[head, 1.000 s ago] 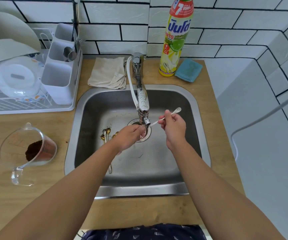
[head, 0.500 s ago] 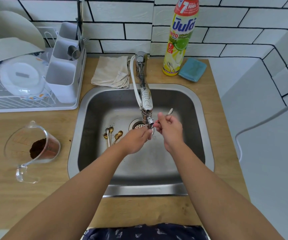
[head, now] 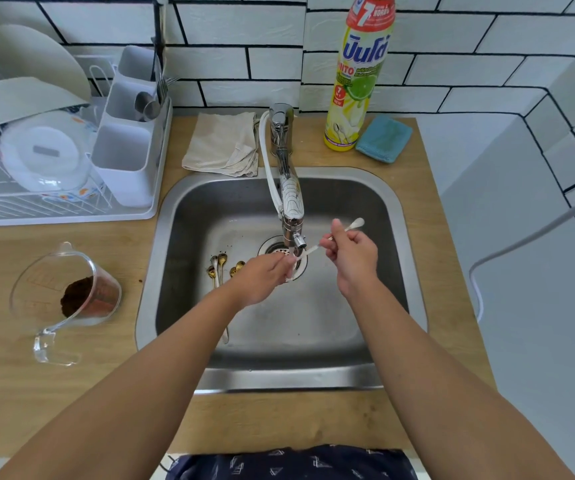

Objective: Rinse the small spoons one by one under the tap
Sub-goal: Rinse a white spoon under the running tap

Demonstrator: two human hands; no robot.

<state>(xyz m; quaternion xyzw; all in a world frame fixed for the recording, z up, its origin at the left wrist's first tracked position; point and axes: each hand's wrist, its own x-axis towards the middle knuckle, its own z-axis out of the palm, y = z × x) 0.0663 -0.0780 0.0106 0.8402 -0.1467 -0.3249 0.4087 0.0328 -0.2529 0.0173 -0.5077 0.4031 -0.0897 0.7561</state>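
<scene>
Since half a second ago the right hand (head: 351, 256) has drawn away from the left hand (head: 265, 277), so the white spoon (head: 313, 250) that was bunched between them now shows along most of its length, and its rounded far end again sticks out past the right fingers, much as it did a second ago. Right-hand fingers (head: 337, 230) are closed in a pinch around the upper part of the spoon's handle, with the rounded end jutting up and to the right beyond them. From that pinch the spoon slants down and to the left, passing just under the tap (head: 291, 202) outlet, and its lower end reaches the tips of the left hand's fingers (head: 287, 263), which are curled around it; whether they actually clamp it or only rub against it cannot be told. Just below the left fingertips lies the drain strainer (head: 272, 247) in the floor of the steel sink (head: 400, 237). Beyond the left hand's knuckles, to its left, a small cluster of gold spoons (head: 222, 265) rests on the sink floor, apart from both hands. Well away from the left hand, on the wooden counter (head: 9, 393), stands a clear measuring jug (head: 66, 299) with dark grounds inside. Far past the right fingers, at the back wall, stand a yellow dish-soap bottle (head: 357, 84) and a blue sponge (head: 384, 138) just beside it.
</scene>
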